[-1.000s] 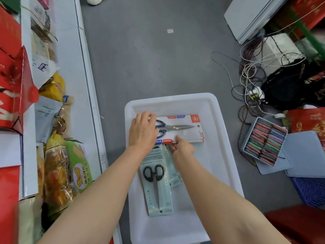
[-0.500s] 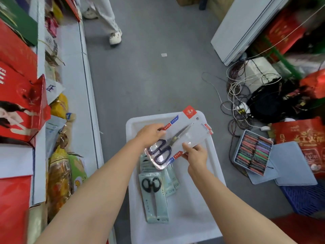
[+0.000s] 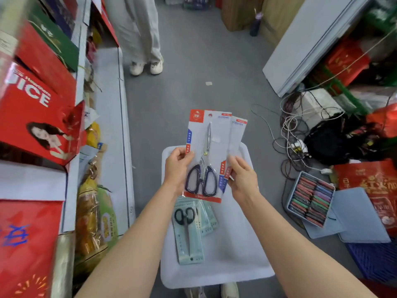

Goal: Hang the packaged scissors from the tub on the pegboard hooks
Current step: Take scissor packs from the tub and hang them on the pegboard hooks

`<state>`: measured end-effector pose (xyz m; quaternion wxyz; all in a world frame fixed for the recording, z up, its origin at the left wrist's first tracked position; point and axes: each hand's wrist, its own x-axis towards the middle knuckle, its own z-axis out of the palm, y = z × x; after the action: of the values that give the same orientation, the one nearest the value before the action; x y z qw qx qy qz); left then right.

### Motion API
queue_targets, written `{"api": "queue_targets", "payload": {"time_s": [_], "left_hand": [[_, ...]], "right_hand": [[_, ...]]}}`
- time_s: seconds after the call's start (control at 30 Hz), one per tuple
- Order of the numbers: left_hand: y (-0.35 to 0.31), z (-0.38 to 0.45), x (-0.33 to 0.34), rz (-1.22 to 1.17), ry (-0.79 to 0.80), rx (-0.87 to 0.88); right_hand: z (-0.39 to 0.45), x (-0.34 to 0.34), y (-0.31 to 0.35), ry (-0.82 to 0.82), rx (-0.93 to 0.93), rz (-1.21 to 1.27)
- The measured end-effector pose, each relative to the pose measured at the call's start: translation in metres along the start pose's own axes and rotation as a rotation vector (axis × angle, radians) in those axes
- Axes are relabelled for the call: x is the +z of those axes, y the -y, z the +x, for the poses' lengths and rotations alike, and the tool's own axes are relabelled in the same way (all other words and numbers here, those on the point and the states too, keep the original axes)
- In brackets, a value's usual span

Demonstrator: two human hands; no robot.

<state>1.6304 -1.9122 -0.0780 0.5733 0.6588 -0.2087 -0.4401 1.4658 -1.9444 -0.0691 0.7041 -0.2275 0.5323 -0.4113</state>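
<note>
My left hand [image 3: 176, 166] and right hand [image 3: 243, 179] pinch the packs [image 3: 211, 147] upright between them, hang-holes farthest from me, no pegboard visible.

Bare forearms [image 3: 137, 244], no sleeves, light shoes [image 3: 229, 290]

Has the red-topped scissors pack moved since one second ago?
Yes. The red-topped scissors pack lay flat in the white tub; now both hands hold it upright above the tub's far end.
</note>
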Motion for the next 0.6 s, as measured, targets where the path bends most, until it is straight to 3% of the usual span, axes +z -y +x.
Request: {"api": "queue_targets", "payload": {"time_s": [0.3,0.6], "left_hand": [[-0.048,-0.085,-0.037,-0.283,-0.222,0.001],[-0.121,-0.209,-0.077,-0.564,-0.614,0.202]], "right_hand": [[-0.051,0.043,0.041,0.209,0.026,-0.157],[-0.136,0.096,0.090,0.544,-0.045,-0.292]]}}
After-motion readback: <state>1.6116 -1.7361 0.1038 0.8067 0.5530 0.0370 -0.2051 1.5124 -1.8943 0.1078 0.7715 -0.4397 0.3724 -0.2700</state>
